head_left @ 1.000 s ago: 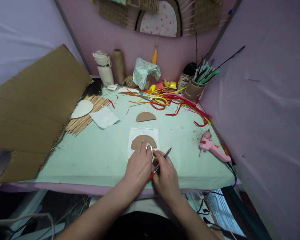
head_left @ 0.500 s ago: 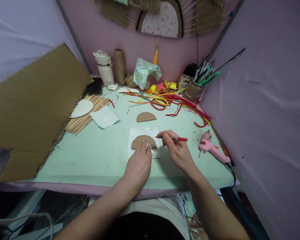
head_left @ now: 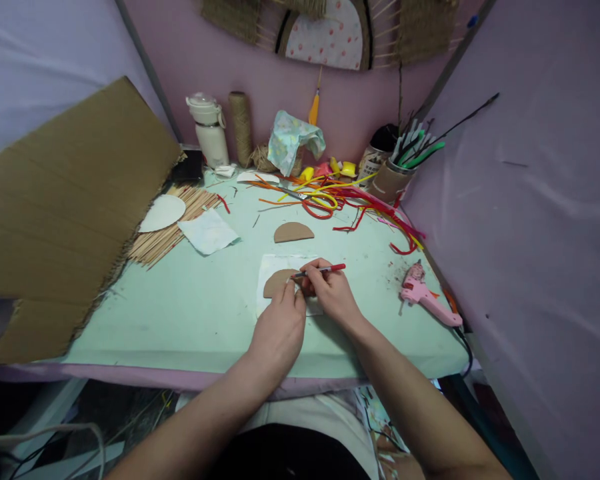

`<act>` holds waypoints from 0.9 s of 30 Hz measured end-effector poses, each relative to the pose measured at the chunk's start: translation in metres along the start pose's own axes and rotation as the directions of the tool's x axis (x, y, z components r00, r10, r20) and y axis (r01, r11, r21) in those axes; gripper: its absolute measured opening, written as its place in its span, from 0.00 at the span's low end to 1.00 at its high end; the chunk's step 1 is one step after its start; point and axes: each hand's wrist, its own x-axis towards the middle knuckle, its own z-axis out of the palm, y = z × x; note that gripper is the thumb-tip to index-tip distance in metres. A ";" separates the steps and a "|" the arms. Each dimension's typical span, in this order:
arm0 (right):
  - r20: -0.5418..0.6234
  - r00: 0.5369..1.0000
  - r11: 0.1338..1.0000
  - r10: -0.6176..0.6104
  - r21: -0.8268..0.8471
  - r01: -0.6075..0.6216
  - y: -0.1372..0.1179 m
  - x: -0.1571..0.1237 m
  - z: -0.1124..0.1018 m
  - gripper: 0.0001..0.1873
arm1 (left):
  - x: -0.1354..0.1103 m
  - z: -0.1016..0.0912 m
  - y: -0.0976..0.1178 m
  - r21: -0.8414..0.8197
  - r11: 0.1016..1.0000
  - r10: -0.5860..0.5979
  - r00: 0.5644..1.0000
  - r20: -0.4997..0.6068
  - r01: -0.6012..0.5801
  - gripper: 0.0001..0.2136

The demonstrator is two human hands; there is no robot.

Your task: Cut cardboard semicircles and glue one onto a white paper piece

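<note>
A brown cardboard half-circle (head_left: 274,284) lies on a whitish piece of cloth (head_left: 266,265) near the table's front. My left hand (head_left: 281,322) presses down on the half-circle, its fingers bunched together at the lower edge. Something small and pale shows at those fingertips, too small to name. In my right hand (head_left: 331,291) is a red marker pen (head_left: 334,268), gripped in a pinch. Its tip points left, over the half-circle and close to my left fingertips. A second cardboard half-circle (head_left: 294,232) lies flat farther back.
A large cardboard sheet (head_left: 80,200) leans at the left over wooden sticks (head_left: 167,241). Scissors (head_left: 316,208) lie among coloured pipe cleaners at the back. A pink glue gun (head_left: 425,293) rests at right, below a can (head_left: 391,180) holding twigs. A white bottle (head_left: 211,137) stands behind.
My right hand has moved left with the marker pen, from beside the half-circle to over it. My left hand stays on the half-circle. The view has shifted slightly.
</note>
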 end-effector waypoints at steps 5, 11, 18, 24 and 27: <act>0.006 1.000 1.000 0.018 0.022 -0.018 0.001 0.000 0.000 0.10 | 0.001 -0.003 0.002 0.041 0.999 0.008 1.000 -0.016 -0.007 0.21; 0.018 0.999 0.998 0.050 0.045 -0.051 0.002 0.003 0.001 0.10 | 0.001 -0.001 0.001 0.066 0.998 0.004 1.000 -0.013 -0.003 0.21; 0.043 0.992 0.985 0.122 0.120 -0.126 -0.003 0.009 0.000 0.11 | 0.001 -0.003 0.002 0.039 0.999 0.005 1.000 0.021 -0.006 0.21; 0.047 0.988 0.980 0.148 0.124 -0.153 -0.005 0.013 -0.001 0.12 | 0.001 -0.002 0.002 0.017 1.000 0.016 1.000 -0.010 -0.015 0.21; 0.048 0.989 0.984 0.138 0.109 -0.142 -0.005 0.013 -0.001 0.12 | 0.001 -0.001 0.002 0.034 0.999 0.011 1.000 -0.004 -0.011 0.21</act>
